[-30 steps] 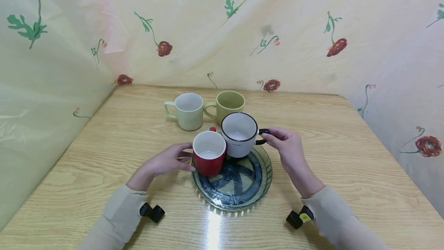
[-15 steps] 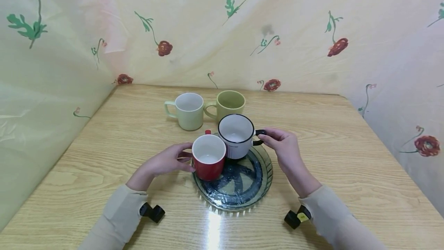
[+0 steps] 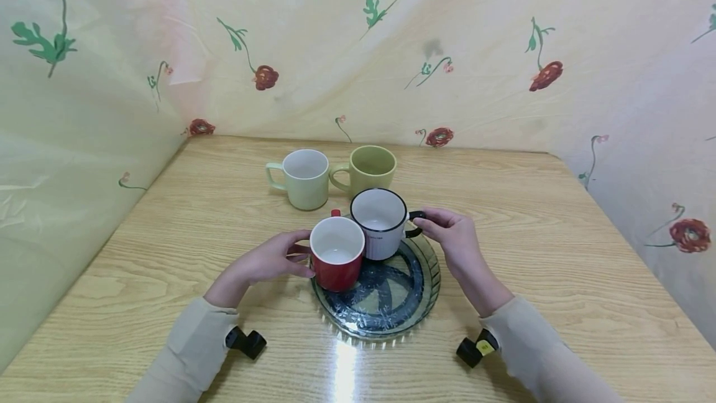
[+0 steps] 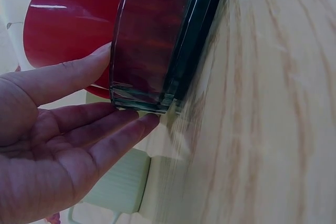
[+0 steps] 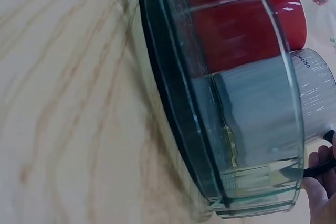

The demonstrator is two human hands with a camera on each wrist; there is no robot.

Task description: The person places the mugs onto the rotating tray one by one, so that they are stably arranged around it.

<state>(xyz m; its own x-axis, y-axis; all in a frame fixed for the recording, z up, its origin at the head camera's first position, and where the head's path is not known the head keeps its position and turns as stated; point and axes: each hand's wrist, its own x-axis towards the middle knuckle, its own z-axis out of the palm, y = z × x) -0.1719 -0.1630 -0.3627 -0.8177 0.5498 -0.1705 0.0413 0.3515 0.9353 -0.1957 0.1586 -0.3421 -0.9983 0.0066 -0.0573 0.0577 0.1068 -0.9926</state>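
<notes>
Bright glare (image 3: 345, 370) streaks the wood-grain desk (image 3: 559, 235), just in front of the glass dish (image 3: 383, 319); flower-printed sheeting (image 3: 335, 36) walls it behind and both sides! Inside the dish, red mug (image 3: 337, 273), white mug (image 3: 381, 242). Right hand (image 3: 454, 238) pinches the black handle (image 3: 416, 215); left hand (image 3: 271, 260), fingers spread, at the dish's left rim. Behind the dish, a pale green mug (image 3: 307, 193) and an olive mug (image 3: 372, 178).

From the head we look down across the table (image 3: 531, 222) to its far edge, while close, low, sideways-tipped wrist views share the glass dish (image 3: 433, 275).
</notes>
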